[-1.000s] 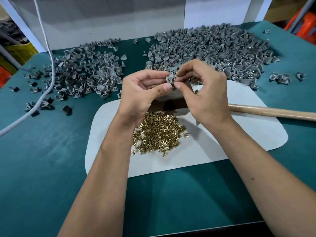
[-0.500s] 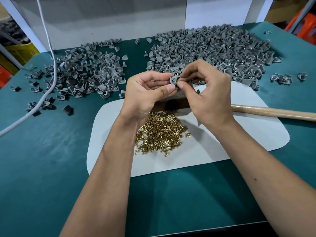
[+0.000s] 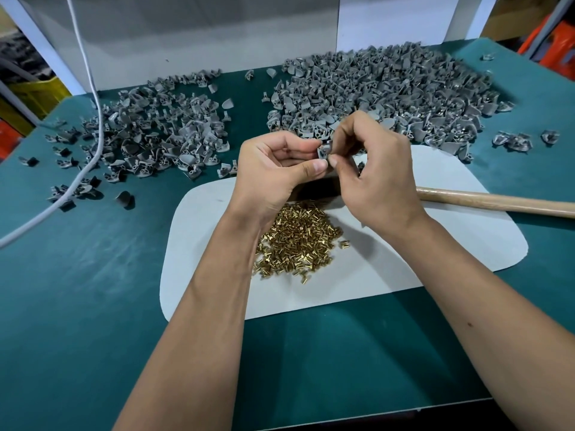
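1. The left hand (image 3: 273, 169) is raised above the table with its palm turned inward. Its thumb and curled fingers pinch a small grey moulded plastic piece (image 3: 323, 150).
2. The right hand (image 3: 373, 172) meets it fingertip to fingertip, with thumb and forefinger closed on the same piece from the right. The two hands are together, both clamped on it (whether the right fingers also hold something smaller is too fine to tell).
3. The piece is held in the air between the fingertips, above the far edge of a flat white rounded mat (image 3: 389, 262).
4. A heap of small brass-coloured metal pins (image 3: 298, 241) lies on the mat just below the wrists, partly behind the left forearm.
5. A pale round wooden handle (image 3: 497, 202) lies across the mat's right side, its inner end hidden behind the right hand.
6. Two spreads of similar grey plastic pieces lie beyond the mat – a dense large right-hand pile (image 3: 389, 91) and a looser left-hand scatter (image 3: 161, 135).
7. A white cable (image 3: 93, 98) runs down across the left scatter.
8. Everything rests on a dark green table surface (image 3: 77, 290).
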A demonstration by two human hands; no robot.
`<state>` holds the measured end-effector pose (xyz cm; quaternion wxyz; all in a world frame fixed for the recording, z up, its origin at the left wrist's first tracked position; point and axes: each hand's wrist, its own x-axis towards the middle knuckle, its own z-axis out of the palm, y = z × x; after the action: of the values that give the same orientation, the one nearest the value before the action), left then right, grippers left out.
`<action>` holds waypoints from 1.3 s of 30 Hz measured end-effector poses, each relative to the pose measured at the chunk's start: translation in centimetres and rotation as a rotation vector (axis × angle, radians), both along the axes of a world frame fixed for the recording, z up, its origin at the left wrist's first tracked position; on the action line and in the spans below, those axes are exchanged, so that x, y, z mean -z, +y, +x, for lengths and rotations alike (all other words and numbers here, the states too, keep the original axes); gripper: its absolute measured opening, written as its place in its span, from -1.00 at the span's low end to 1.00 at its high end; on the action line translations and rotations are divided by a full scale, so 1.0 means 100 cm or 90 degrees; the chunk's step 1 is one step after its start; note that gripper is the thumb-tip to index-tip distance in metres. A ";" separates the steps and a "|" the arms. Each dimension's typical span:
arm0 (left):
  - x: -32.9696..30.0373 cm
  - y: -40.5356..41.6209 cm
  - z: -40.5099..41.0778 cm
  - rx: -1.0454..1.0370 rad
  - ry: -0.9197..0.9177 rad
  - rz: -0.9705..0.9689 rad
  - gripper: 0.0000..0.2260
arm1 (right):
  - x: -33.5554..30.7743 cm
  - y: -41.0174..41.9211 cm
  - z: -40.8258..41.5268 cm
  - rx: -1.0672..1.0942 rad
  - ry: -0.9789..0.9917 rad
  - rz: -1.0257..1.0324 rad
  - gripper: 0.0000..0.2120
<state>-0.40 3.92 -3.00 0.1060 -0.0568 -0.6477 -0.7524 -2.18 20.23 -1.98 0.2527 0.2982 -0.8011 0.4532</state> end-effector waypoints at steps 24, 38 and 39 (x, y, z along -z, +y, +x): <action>-0.003 0.009 -0.002 -0.090 0.047 -0.069 -0.65 | 0.000 0.007 -0.008 0.075 0.084 0.028 -0.93; 0.002 0.024 -0.003 -0.146 -0.005 -0.070 -0.86 | 0.004 0.001 -0.006 0.137 0.059 0.026 -0.94; 0.002 0.024 -0.003 -0.150 -0.007 -0.078 -0.87 | 0.005 0.000 -0.005 0.140 0.058 0.025 -0.94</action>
<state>-0.65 6.32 -3.24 0.1863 0.0172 -0.6953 -0.6939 -2.73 20.26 -2.48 0.3314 0.2339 -0.8252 0.3930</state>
